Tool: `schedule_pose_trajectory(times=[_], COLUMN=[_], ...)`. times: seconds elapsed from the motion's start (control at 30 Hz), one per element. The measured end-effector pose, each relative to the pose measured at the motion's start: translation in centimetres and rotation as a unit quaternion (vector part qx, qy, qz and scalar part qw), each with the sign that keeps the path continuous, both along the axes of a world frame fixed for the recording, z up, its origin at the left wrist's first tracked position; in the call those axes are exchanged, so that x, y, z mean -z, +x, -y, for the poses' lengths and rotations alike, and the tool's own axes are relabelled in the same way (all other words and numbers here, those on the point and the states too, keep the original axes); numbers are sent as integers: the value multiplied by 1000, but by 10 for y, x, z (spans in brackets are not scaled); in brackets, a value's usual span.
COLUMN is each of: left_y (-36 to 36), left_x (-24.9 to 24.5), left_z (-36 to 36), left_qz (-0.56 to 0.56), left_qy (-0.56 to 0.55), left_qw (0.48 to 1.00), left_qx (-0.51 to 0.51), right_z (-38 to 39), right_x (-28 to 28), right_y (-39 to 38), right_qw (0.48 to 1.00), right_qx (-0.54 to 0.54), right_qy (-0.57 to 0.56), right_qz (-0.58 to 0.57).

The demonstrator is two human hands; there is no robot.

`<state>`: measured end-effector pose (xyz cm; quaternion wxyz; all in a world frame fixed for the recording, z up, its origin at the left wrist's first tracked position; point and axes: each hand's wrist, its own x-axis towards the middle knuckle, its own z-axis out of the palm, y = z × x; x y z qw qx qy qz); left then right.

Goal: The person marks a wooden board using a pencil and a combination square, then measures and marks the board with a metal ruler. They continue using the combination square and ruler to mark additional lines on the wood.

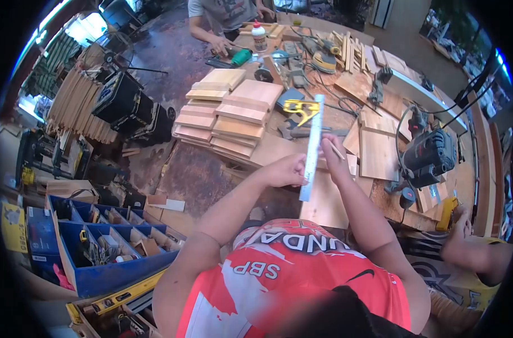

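Both hands are close together over the near edge of the workbench. Closed fingers of my left hand (pixel 290 170) grip the lower part of a metal square's blade (pixel 312 152), which stands out away from me. The square's yellow handle (pixel 300 110) is at the blade's far end. My right hand (pixel 334 153) is beside the blade, closed round a thin pencil (pixel 337 151). Beneath the hands lies a pale wooden board (pixel 324 200). Left of the blade are stacked wooden panels (pixel 242 115).
A router (pixel 431 158) and cables are at the right. Across the bench a co-worker's hand (pixel 221 45) is near a green tool (pixel 241 56) and a glue bottle (pixel 259 37). Another person sits at the right edge. A blue compartment box (pixel 113 276) stands lower left.
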<state>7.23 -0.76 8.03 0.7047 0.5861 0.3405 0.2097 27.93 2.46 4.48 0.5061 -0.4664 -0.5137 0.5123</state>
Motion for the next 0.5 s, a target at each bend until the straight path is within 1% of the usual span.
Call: schedule_pose_trajectory(times=[0.03,0.07,0.1,0.13,0.17,0.2,0.27,0.3,0.33,0.37,0.4,0.47,0.5], left_y=[3,1,-4,-9,-17,-30,-65,-89,-109,-115,-118,-125,-132], left_x=[2,4,-3,-22,-43,-62,-110,-163,-177,-197,-214,-221,-222], left_z=[-5,-8,-7,-6,-4,-1,12,31,41,50,57,73,73], left_qz=[6,12,16,-84,-182,-174,-47,35,174,343,501,619,627], left_qy=[49,96,96,210,321,324,362,234,252,260,258,292,279], left_qw=[999,995,994,972,927,927,929,966,939,877,783,680,681], left_qx=[19,40,42,58,71,71,65,100,155,214,264,261,257], right_z=[7,16,21,25,27,32,42,45,49,53,59,74,79], right_x=[-11,-24,-30,-32,-34,-37,-47,-44,-38,-30,-30,-29,-27], right_y=[-5,-10,-20,-27,-31,-33,-39,-40,-41,-42,-51,-65,-72], right_qw=[991,962,971,972,978,983,972,972,972,973,972,966,966], right_qx=[-51,-100,-65,-62,-28,6,31,41,51,63,73,126,132], right_qy=[-103,-206,-178,-176,-149,-122,-132,-131,-133,-136,-138,-168,-164], right_qz=[-74,-146,-147,-143,-141,-138,-194,-190,-187,-177,-175,-153,-151])
